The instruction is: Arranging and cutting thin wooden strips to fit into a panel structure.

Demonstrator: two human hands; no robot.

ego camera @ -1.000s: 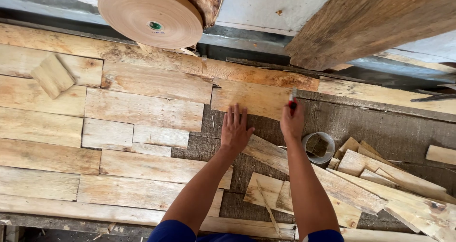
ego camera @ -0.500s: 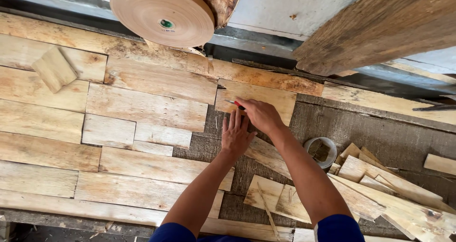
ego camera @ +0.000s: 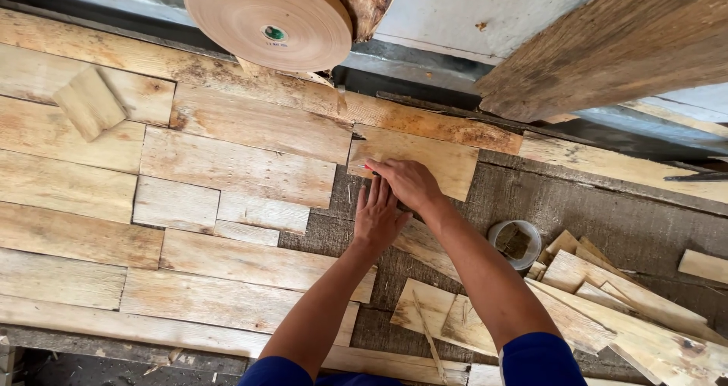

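Veneer-covered bench; left hand flat on veneer piece, right hand pinching red pencil at its left edge. Marking; likely cut next.

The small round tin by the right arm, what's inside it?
The tin holds something dark and greenish-brown, maybe a lump or pad. What lies beneath that, and the tin's bottom, is covered. The right arm passes beside it.

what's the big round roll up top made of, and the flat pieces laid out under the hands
The big roll looks like tightly wound tan paper or veneer tape: fine concentric rings. The flat pieces look like raw, unfinished thin wood: visible grain, knots, rough edges.
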